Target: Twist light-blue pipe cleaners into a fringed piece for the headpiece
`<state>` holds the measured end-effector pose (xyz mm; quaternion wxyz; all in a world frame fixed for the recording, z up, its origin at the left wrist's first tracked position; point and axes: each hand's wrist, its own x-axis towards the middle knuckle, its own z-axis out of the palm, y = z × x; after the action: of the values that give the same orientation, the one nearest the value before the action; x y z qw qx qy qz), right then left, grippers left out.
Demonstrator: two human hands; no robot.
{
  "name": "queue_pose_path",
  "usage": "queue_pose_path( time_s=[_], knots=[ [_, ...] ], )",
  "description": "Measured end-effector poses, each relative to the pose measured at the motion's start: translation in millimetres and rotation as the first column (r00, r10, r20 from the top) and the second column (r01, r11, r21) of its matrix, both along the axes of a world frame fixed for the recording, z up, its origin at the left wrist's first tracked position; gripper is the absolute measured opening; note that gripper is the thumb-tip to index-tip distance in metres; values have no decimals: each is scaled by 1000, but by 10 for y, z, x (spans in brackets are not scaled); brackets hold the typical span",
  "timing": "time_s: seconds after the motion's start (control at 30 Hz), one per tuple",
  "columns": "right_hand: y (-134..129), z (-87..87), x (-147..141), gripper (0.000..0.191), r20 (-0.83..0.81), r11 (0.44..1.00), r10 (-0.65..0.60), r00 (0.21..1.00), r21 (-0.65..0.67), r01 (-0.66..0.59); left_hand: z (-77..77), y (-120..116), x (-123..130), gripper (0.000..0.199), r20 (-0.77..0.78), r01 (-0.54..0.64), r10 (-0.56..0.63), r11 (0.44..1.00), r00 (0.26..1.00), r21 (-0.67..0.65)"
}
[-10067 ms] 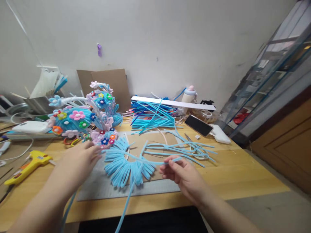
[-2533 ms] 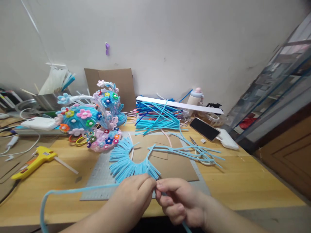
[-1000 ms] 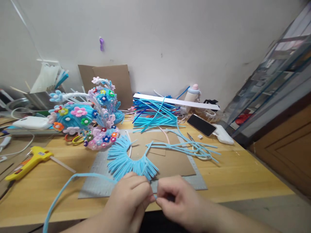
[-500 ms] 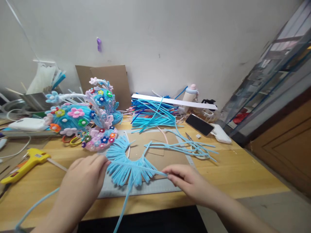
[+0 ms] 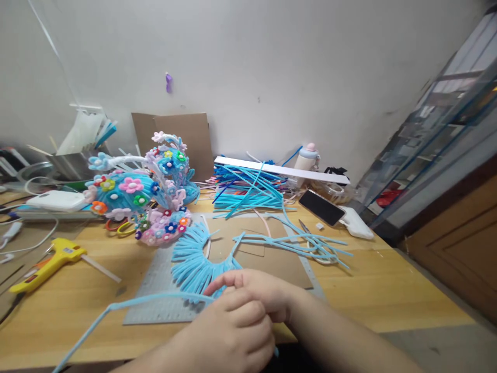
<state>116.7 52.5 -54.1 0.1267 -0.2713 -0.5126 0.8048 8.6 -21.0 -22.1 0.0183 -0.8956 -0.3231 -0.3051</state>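
Note:
A curved band of looped light-blue pipe cleaners (image 5: 190,264) lies over brown cardboard and a grey cutting mat; my hands cover its near right part. My left hand (image 5: 236,329) is closed in front of it, knuckles up. Tucked against and behind it is my right hand (image 5: 264,292), fingers bent, index finger pointing left. A long light-blue pipe cleaner (image 5: 155,297) runs out leftward from between the hands and bends down to the front edge. Another short blue end pokes out below my left hand. The fingertips and their exact grip are hidden.
Left: a yellow glue gun (image 5: 58,261) and flower-covered pipe-cleaner pieces (image 5: 124,194). At the back is a pile of blue pipe cleaners (image 5: 248,191) under a white strip (image 5: 279,170). To the right lie a phone (image 5: 321,207), scissors (image 5: 305,228) and loose pipe cleaners (image 5: 310,241).
My hands were apart, stretching a light-blue pipe cleaner across the band. Now they have come together at its near right side, left hand moved right, right hand moved left. The view has shifted slightly.

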Motion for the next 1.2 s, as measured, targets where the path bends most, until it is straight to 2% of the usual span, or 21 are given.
queue_pose_path(
  time_s=[0.03, 0.07, 0.1, 0.13, 0.17, 0.2, 0.23, 0.27, 0.37, 0.53, 0.7, 0.8, 0.83, 0.9, 0.93, 0.97, 1.0, 1.03, 1.1, 1.13, 1.2],
  knots=[
    [65, -11, 27, 23, 53, 981, -99, 994, 175, 88, -4, 20, -34, 21, -49, 64, -63, 998, 997, 19],
    [155, -35, 82, 23, 105, 910, -235, 966, 374, 181, -13, 41, -74, 22, -127, 118, -111, 992, 986, 50],
    [267, -72, 165, 22, 109, 731, -441, 891, 619, 286, -26, 62, -117, 23, -194, 143, -128, 988, 973, 65],
    [394, -121, 271, 23, 86, 500, -584, 807, 822, 274, -46, 78, -163, 23, -234, 144, -124, 987, 964, 70],
    [527, -181, 394, 23, 106, 321, -670, 735, 934, 158, -70, 90, -209, 22, -247, 127, -107, 990, 963, 67],
    [656, -248, 526, 24, 130, 200, -760, 637, 979, 39, -99, 96, -254, 22, -240, 100, -84, 993, 967, 55],
    [769, -318, 656, 25, 179, 159, -810, 559, 984, -85, -128, 98, -294, 22, -227, 75, -63, 996, 972, 44],
    [861, -387, 775, 27, 223, 149, -828, 514, 972, -182, -157, 96, -329, 22, -214, 45, -37, 998, 976, 33],
    [998, -556, 1010, 22, 264, 158, -807, 528, 958, -238, -213, 91, -385, 21, -158, -52, 53, 999, 986, 13],
    [1042, -655, 1095, 15, 216, 131, -819, 531, 972, -193, -183, 122, -357, 20, -12, -141, 141, 990, 990, 4],
    [1154, -501, 1158, 24, 74, 55, -843, 532, 997, -52, -165, 145, -326, 28, 99, -152, 156, 987, 983, -52],
    [1116, -239, 1194, 30, -83, -64, -829, 554, 996, 55, -185, 142, -339, 31, 137, -171, 185, 979, 973, -107],
    [1066, -129, 1194, 29, -216, -175, -788, 577, 976, 126, -191, 141, -346, 32, 153, -182, 202, 974, 967, -135],
    [907, 99, 1155, 27, -390, -367, -696, 603, 915, 168, -195, 139, -360, 31, 207, -224, 264, 955, 942, -195],
    [800, 204, 1111, 25, -425, -435, -669, 610, 889, 142, -192, 139, -362, 29, 251, -256, 309, 940, 917, -223],
    [679, 295, 1046, 22, -419, -461, -657, 627, 881, 105, -185, 140, -360, 26, 301, -296, 367, 920, 880, -256],
    [550, 366, 963, 21, -390, -438, -651, 651, 894, 97, -174, 141, -351, 21, 354, -333, 428, 894, 832, -298],
    [417, 416, 863, 19, -325, -351, -645, 692, 930, 109, -157, 142, -336, 16, 400, -353, 481, 866, 780, -353],
    [164, 442, 639, 19, -154, -26, -569, 808, 985, 169, -110, 146, -289, 7, 464, -317, 551, 812, 693, -490],
    [56, 423, 529, 21, -110, 160, -518, 848, 962, 223, -82, 150, -260, 7, 487, -262, 567, 787, 665, -558],
    [-108, 340, 350, 22, -92, 446, -468, 879, 834, 325, -25, 158, -206, 9, 537, -112, 577, 739, 615, -665]
  ],
)
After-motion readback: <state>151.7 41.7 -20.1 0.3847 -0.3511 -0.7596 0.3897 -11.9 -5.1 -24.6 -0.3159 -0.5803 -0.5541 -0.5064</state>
